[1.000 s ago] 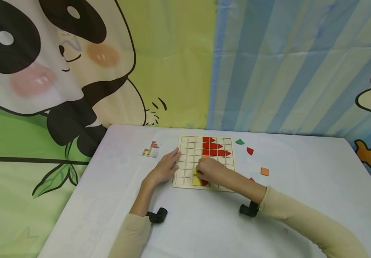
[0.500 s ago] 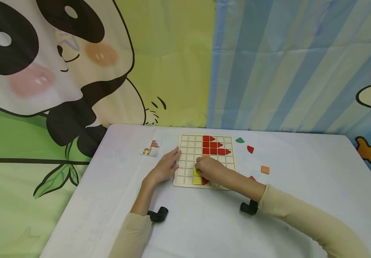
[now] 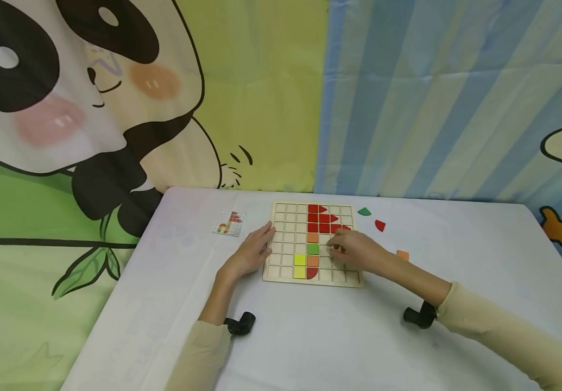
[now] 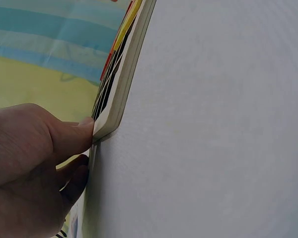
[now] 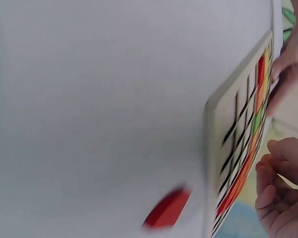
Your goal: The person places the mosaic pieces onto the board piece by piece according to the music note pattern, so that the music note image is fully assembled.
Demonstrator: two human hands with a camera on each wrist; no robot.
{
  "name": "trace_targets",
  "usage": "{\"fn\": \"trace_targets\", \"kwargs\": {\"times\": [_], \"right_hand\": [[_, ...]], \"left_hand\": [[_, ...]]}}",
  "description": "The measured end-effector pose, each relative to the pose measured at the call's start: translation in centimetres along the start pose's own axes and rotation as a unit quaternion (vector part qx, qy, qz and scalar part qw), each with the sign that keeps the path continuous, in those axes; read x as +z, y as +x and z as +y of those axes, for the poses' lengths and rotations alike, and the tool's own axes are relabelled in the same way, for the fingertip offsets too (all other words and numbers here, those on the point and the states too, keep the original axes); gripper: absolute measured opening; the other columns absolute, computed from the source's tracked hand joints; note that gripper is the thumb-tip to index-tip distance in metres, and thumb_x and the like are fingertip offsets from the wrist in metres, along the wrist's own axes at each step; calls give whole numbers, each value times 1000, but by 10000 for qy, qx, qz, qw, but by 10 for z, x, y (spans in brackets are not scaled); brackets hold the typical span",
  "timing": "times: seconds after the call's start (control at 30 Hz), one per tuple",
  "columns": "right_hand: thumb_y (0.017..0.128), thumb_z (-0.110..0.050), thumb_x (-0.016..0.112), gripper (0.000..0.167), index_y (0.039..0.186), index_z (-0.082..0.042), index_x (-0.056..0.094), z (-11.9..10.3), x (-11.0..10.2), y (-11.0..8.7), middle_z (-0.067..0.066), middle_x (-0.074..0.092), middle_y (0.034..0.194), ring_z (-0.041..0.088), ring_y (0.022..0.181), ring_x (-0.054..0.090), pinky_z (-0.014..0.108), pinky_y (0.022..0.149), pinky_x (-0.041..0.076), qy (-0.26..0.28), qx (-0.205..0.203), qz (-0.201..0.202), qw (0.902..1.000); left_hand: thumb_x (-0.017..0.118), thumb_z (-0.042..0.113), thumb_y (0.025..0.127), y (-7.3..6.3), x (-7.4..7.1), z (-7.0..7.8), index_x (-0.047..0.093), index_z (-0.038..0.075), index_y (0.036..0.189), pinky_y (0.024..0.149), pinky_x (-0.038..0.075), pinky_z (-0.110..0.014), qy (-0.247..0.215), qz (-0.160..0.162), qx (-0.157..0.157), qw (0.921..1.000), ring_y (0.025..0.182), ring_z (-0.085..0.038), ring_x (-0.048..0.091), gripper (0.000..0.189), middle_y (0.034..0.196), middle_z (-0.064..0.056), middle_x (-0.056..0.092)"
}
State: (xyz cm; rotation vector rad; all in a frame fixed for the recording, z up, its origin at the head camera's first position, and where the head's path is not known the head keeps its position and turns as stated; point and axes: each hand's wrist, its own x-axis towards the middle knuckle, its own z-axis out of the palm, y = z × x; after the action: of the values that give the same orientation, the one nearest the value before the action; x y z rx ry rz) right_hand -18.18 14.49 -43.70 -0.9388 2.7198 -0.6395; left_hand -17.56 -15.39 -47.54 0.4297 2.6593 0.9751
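Note:
On the table lies a pale wooden grid board point(image 3: 281, 239) with flat coloured pieces in its cells. Rows of red pieces point(image 3: 318, 218) fill part of the upper right. Below them, one column holds an orange square point(image 3: 312, 237), a green square point(image 3: 313, 248), another orange square and a red quarter-round point(image 3: 312, 273). Two yellow squares point(image 3: 300, 266) lie beside its lower end. My left hand point(image 3: 251, 252) touches the board's left edge, its thumb point(image 4: 77, 135) against the rim. Above the right half of the board, my right hand point(image 3: 359, 251) has loosely curled fingers; no piece shows in them.
A small printed pattern card point(image 3: 229, 223) lies left of the board. To the right are a green piece point(image 3: 364, 212), a red quarter-round point(image 3: 380, 225) and an orange square point(image 3: 403, 254), partly behind the right forearm. A red piece point(image 5: 167, 208) appears in the right wrist view.
My right hand has left the yellow squares and moved right across the board, uncovering the green and orange squares in the column. The left hand has stayed at the board's edge.

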Motion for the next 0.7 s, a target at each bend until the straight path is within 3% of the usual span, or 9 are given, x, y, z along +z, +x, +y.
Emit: {"fn": "trace_targets", "kwargs": {"times": [0.23,0.47,0.7], "right_hand": [[93,-3,72,21,111,7,74,56,-32,-23,8,68,89,17,76,58,26,64,50,132,811,446,9956],[94,-7,73,26,114,9,71,93,-43,-39,16,66,95,25,81,59,28,64,53,54,1653,497,9850],[92,-8,74,32,117,12,69,107,-46,-43,25,66,105,33,88,63,39,73,61,-61,1618,664,9846]], "left_hand": [[51,5,106,-1,0,1,32,1,161,129,19,-51,-56,17,-122,9999,160,-34,18,58,173,-11,18],[52,5,106,-2,0,1,33,1,160,129,20,-51,-41,46,-119,9999,160,-34,18,57,173,-11,19],[52,6,106,-2,2,0,33,1,160,129,21,-51,-63,73,-80,9999,160,-33,18,58,173,-10,19]]}}
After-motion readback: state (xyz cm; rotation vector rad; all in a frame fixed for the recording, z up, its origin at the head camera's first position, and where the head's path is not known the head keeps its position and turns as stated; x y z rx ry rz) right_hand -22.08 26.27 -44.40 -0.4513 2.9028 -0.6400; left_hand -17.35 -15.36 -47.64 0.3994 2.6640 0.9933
